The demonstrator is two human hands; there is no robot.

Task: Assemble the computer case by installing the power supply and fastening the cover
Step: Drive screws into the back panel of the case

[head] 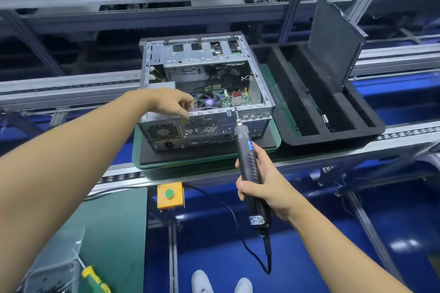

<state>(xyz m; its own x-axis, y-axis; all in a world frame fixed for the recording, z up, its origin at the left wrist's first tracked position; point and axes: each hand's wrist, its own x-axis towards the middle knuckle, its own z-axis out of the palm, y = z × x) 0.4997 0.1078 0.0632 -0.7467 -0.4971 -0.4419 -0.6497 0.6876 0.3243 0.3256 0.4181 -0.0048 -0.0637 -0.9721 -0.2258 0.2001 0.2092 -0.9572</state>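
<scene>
An open grey computer case (259, 83) lies on a green pallet (135, 150) on the conveyor, its motherboard and fan showing. The power supply (163, 132) sits in the case's near left corner, behind the perforated rear panel. My left hand (170, 103) reaches over that corner, fingers curled down at the top edge of the rear panel; whether they pinch something is unclear. My right hand (258, 183) grips a black electric screwdriver (246, 157), whose bit tip touches the rear panel's top edge. A dark cover panel (333, 45) leans upright at the right.
A black foam tray (333, 131) with long slots sits right of the case. A yellow box with a green button (169, 195) hangs below the conveyor rail. A clear screw bin (57, 261) and a yellow-green screwdriver (95, 278) lie on the green mat at lower left.
</scene>
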